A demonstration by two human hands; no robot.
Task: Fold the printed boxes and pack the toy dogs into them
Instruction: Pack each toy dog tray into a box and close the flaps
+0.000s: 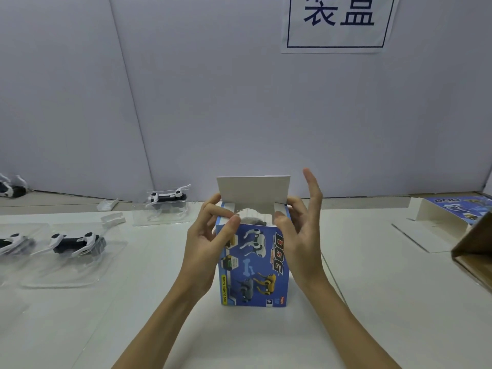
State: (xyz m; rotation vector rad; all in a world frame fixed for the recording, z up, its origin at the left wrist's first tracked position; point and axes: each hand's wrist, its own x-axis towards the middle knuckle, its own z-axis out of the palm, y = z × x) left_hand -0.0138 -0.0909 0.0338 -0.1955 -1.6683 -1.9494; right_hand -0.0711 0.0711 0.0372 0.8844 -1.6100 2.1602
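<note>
The left hand [206, 235] pinches the left side flap of the printed box [253, 265], folding it inward; the right hand [298, 225] presses the right flap with its thumb, fingers spread. The box stands upright mid-table, a toy dog [251, 218] inside, lid flap [253, 190] raised for closing last.

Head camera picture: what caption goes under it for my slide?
Both hands, left and right, fold side flaps on an upright blue dog box.
</note>
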